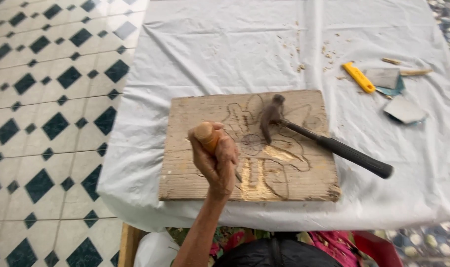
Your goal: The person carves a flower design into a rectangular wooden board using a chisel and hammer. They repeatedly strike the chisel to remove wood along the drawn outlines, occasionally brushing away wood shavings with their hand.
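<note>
The left hand (216,160) is closed in a fist round the rounded, pale orange wooden handle of a carving chisel (206,136), held upright over the rough, weathered rectangular wooden board (195,143). The blade is almost wholly hidden behind the fist, so it cannot be told whether the edge is seated in the wood. The right hand is not in view.

The board lies flat on the white plastic sheet covering the bench (225,49), near its front edge, with a flower and leaf outline drawn on it and pale, freshly cut grooves (257,180) just beside the fist. A claw hammer with a dark steel head and black rubber grip (328,146) lies across the drawing, its head resting on the board near the chisel and its grip running off the right edge.

The risks are these, in my judgement. Nothing visible clamps the board, and the sheet beneath looks slick, so pressure on the chisel could make it slide towards the front edge. With the edge hidden, the chisel could skid along the grain and cut across the drawn lines. The hammer could be knocked and roll off.

Well apart, at the far right, lie a yellow plastic utility knife (359,77), grey sanding sheets (404,110) and wood chips (328,49).
</note>
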